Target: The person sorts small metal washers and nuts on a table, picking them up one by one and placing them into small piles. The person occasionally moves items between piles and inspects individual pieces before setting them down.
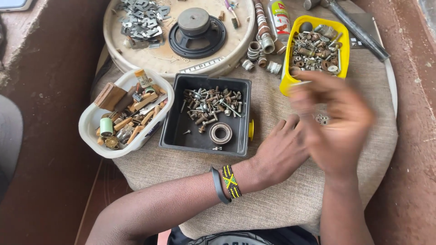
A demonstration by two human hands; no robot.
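Neither hand shows a clear hold on anything: the right hand (334, 122) hangs above the cloth, blurred, fingers loosely spread and curled, and I cannot tell if something small sits inside it; the left hand (279, 152) lies flat on the cloth with open fingers, holding nothing that I can see.

Both hands are over the coarse beige cloth covering the round table (272, 199); at the far side sits the big round cream tray (136, 56) carrying a black speaker cone (196, 31) and a heap of flat grey metal plates (141, 20); to the left of it, nearer, is the white oval plastic tub of mixed brown and brass parts (91, 120); in the middle is the black square plastic box of screws and bolts (175, 131), with a steel bearing ring (221, 133) in it; the yellow rectangular plastic tray of nuts and fittings (287, 84) stands just beyond the right hand.

The little cluster of silver nuts on the cloth (322, 119) lies directly under the right hand's fingers, just beside the left fingertips; the right hand is nearer to it from above, the left one from the side.
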